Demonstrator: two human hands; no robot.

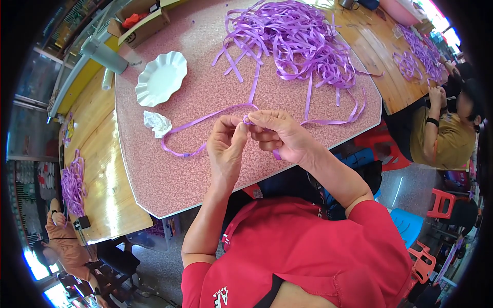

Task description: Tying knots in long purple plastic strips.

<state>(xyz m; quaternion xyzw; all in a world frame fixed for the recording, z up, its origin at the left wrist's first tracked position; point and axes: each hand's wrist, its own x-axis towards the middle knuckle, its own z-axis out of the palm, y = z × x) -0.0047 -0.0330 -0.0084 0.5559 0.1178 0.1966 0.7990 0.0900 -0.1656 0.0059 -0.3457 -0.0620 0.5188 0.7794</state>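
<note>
A purple ribbon strip (205,119) is trailing across the pink speckled table (169,174); the left hand (226,146) and right hand (280,136) are both pinching its small loop, fingers closed, just above the table's near edge. A ribbon pile (298,41) is lying beyond.

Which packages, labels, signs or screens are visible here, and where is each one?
Cardboard box: far left corner beyond the pink table, open, brown with pale flaps, something orange inside.
Small dark device: on the wooden bench at left, black, boxy; I cannot tell whether it has a screen.
</note>
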